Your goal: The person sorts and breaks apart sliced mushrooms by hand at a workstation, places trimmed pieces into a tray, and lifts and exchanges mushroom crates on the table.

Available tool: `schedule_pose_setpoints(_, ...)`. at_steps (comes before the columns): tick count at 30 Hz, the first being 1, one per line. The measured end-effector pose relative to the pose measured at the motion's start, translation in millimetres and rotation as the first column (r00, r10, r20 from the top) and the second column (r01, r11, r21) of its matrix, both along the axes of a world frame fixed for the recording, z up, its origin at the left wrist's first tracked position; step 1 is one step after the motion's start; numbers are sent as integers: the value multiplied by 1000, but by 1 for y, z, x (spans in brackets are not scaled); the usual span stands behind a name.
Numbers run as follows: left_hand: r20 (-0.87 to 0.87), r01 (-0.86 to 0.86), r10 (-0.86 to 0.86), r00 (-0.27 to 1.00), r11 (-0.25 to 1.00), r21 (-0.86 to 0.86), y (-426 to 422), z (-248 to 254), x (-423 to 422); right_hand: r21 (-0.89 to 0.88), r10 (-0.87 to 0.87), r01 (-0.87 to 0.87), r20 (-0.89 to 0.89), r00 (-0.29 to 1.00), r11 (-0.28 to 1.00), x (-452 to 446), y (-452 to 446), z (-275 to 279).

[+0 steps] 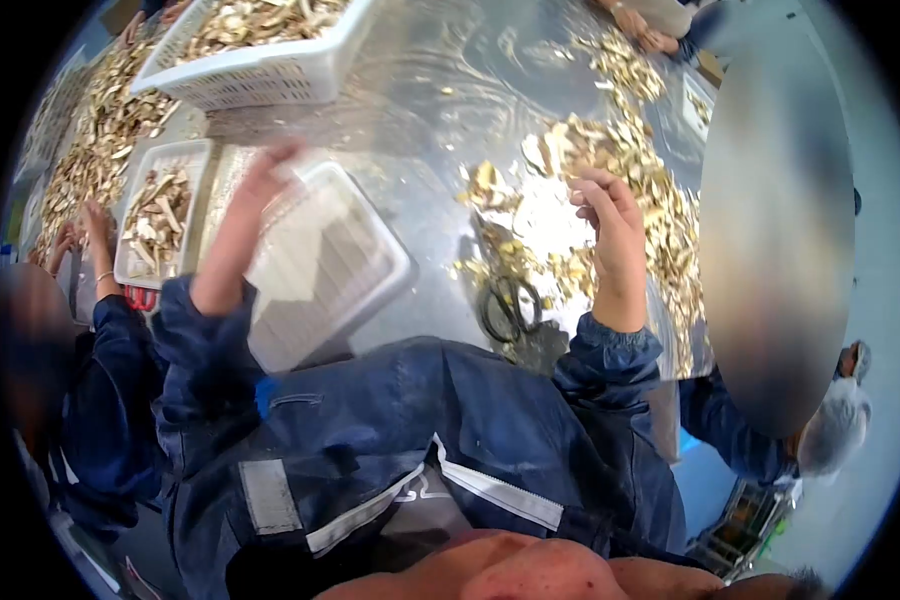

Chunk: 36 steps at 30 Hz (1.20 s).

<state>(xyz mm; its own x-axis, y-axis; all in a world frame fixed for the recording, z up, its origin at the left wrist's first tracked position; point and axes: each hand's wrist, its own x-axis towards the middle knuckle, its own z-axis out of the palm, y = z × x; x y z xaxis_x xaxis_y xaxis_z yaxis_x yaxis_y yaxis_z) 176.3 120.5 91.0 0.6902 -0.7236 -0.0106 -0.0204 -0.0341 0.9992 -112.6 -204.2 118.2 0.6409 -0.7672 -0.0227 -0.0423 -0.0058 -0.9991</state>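
My left hand (273, 172), smeared by motion, is over the far left edge of a white plastic tray (375, 225); whether it holds anything I cannot tell. The tray's visible floor shows mostly shadow and bare plastic. My right hand (613, 208) hangs over the near side of a heap of sliced pale and brown pieces (660, 190), which look like mushroom. Its fingers are loosely bent and slightly apart, with no piece visible in them. Scissors with black handles (511, 308) lie among scattered bits between my hands, closer to my body.
A large white basket (260, 85) full of slices stands at the back left. Beside it, a smaller white tray (130, 240) holds slices, near a co-worker's hand (96, 222) and red handles (140, 298). Another person's hands (645, 32) work at the far right of the metal table (420, 140).
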Motion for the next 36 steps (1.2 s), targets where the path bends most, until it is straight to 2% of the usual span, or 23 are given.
schedule_pose_setpoints(1,221,183,-232,947,958,218,-8,-2,-38,-6,-54,54,-6,999,999,-18,0,-8)
schedule_pose_setpoints(2,382,267,-390,838,903,336,-10,-21,-68,-21,-43,43,-20,999,999,-32,2,-19)
schedule_pose_setpoints(3,587,275,-458,667,884,378,-10,-30,-90,8,-5,5,-41,999,1000,-42,5,-32)
schedule_pose_setpoints(4,641,206,-464,611,876,437,-13,-33,-105,42,35,-33,-57,998,999,-50,11,-41)
schedule_pose_setpoints(6,730,48,-490,476,844,535,-15,-35,-127,-24,55,-57,-94,994,998,-53,14,-56)
schedule_pose_setpoints(8,745,38,-468,476,857,514,-16,-44,-116,-91,29,-33,-49,998,995,-46,17,-62)
schedule_pose_setpoints(10,767,33,-430,476,880,473,-17,-53,-92,-180,114,-126,-72,991,976,-34,10,-73)
schedule_pose_setpoints(12,817,-33,-356,454,910,414,-23,-51,-85,-276,96,-128,-127,987,953,-21,10,-75)
schedule_pose_setpoints(14,870,-161,-283,404,914,372,-35,-29,-98,-520,2,-120,-222,975,845,-5,9,-72)
schedule_pose_setpoints(16,859,-50,-115,499,986,161,-54,-23,-118,-702,-86,-136,-271,959,699,16,3,-85)
schedule_pose_setpoints(17,774,-6,-90,627,993,120,-63,-28,-129,-778,-131,-153,-289,948,609,25,1,-93)
schedule_pose_setpoints(19,536,47,-74,841,997,63,-85,-47,-151,-802,-185,-228,-385,904,552,38,3,-97)
schedule_pose_setpoints(20,388,66,-80,918,997,50,-97,-57,-160,-810,-218,-267,-430,876,522,44,2,-99)
schedule_pose_setpoints(22,131,138,-139,982,990,19,-115,-76,-169,-812,-221,-265,-428,877,520,50,-3,-106)
schedule_pose_setpoints(23,-2,172,-172,985,985,-4,-122,-83,-169,-802,-204,-268,-429,880,533,49,-5,-106)
schedule_pose_setpoints(24,-25,142,-143,989,989,-45,-129,-87,-168,-791,-186,-271,-432,883,549,48,-6,-104)
schedule_pose_setpoints(27,-114,50,-65,991,990,-131,-140,-101,-164,-683,-110,-67,-212,971,728,21,-7,-103)
schedule_pose_setpoints(28,-143,18,-40,989,988,-150,-143,-103,-160,-547,-124,-38,-257,959,836,10,-4,-96)
schedule_pose_setpoints(30,-254,-7,-45,966,980,-198,-144,-103,-158,-310,-114,6,-331,937,951,-14,13,-68)
schedule_pose_setpoints(33,-457,31,-149,877,966,-255,-142,-100,-156,-203,-11,-55,-310,951,978,-24,39,-61)
schedule_pose_setpoints(36,-540,61,-190,820,967,-248,-137,-95,-154,-127,87,-130,-300,950,983,-16,58,-77)
